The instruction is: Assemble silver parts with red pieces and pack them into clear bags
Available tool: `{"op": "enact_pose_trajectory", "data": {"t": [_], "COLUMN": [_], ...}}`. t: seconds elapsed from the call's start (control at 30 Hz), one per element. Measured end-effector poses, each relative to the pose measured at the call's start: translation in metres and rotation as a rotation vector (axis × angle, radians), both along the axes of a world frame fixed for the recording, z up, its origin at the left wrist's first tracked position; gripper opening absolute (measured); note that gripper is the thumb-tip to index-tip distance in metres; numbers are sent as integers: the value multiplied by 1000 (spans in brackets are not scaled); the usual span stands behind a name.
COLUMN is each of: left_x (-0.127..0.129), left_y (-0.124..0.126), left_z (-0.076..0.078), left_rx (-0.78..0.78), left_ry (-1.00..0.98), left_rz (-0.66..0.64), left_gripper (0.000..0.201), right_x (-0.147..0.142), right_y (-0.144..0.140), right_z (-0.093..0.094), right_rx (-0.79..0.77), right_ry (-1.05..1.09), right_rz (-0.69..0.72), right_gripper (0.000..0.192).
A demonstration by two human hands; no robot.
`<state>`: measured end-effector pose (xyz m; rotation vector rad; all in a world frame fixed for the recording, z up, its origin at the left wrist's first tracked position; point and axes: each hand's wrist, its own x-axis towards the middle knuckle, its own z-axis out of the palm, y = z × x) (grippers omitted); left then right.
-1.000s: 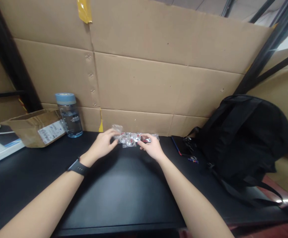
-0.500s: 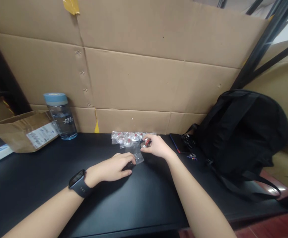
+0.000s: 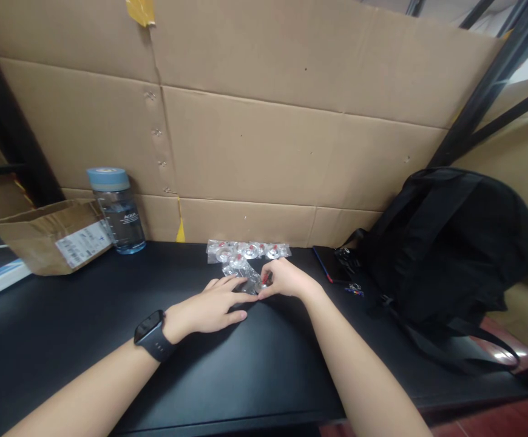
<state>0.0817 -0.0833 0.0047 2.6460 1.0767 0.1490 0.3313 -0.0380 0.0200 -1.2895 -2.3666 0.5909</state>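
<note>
The left hand (image 3: 212, 306) lies flat, pinning a small clear bag (image 3: 246, 280) on the black bench (image 3: 64, 328) so the right hand (image 3: 284, 280) can pinch it.

Clear packets (image 3: 247, 250) beyond my fingertips show red and white parts. Black watch (image 3: 152, 337) on my left wrist. Desk (image 3: 64, 328) black. Bottle (image 3: 119, 209) far left: pale-blue cap. Backpack (image 3: 450, 243) to my right: black.
</note>
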Motion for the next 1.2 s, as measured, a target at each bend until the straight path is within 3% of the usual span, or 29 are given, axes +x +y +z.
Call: {"op": "enact_pose_trajectory", "data": {"t": [0.27, 0.37, 0.5, 0.6, 0.73, 0.9, 1.2], "left_x": [-1, -1, -1, -1, -3, -6, -9], "left_y": [1, 2, 2, 3, 5, 10, 10], "left_z": [0, 2, 3, 3, 0, -7, -4], "left_rx": [-32, -60, -82, -83, -21, 99, 23], "left_ry": [-14, -15, -8, -31, -61, -116, -23], "left_rz": [-16, -6, 8, 9, -8, 23, 27], "left_gripper": [47, 48, 49, 49, 46, 48, 48], "right_x": [2, -4, -19, -30, -33, -23, -40], "right_y": [0, -1, 0, 2, 6, 8, 5], "right_z": [2, 2, -5, -12, -16, -13, -23], "right_rx": [-185, -56, 224, 332, 368, 317, 473], "right_ry": [98, 49, -63, -107, -126, -99, -187], "right_rz": [128, 106, -30, -117, -155, -79, -165], "right_gripper": [35, 33, 39, 41, 38, 31, 32]}}
